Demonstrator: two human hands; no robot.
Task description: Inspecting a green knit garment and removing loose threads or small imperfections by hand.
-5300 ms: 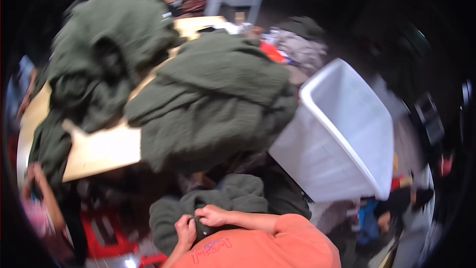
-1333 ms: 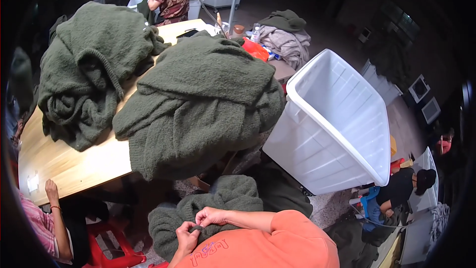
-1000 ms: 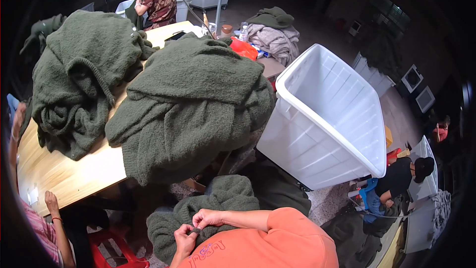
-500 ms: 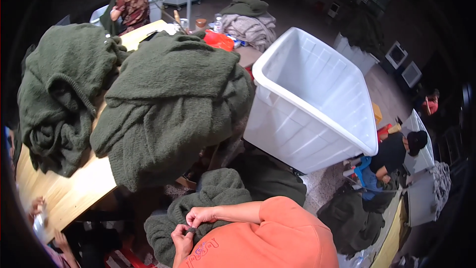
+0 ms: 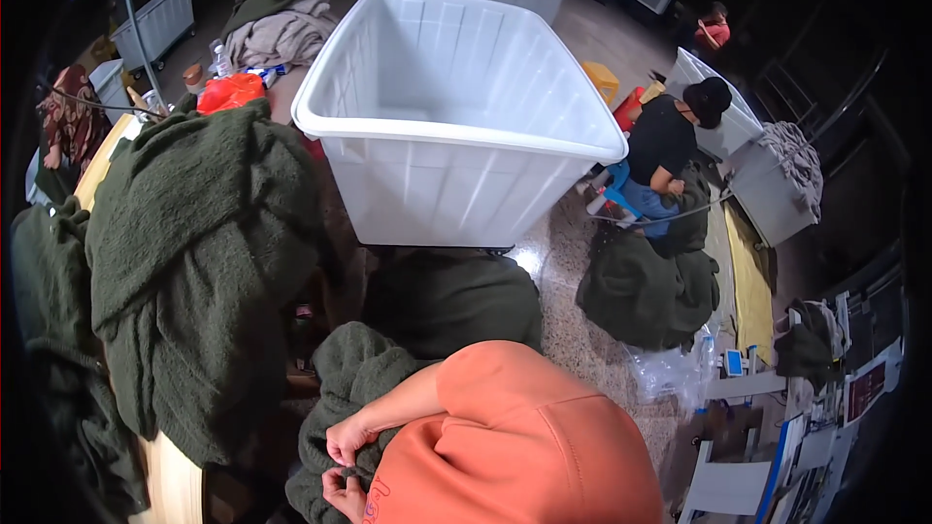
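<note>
Garment heap (image 5: 199,252) left, white bin (image 5: 456,189) ahead

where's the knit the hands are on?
Head view, bottom, left of centre: the dark green knit is bunched at the right hand and left hand, just left of the orange shirt.

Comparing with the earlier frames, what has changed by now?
The head view has swung right, so the white bin and the green pile on the table sit further left in the picture. The left hand and right hand still pinch the bunched garment; nothing visibly let go.
</note>
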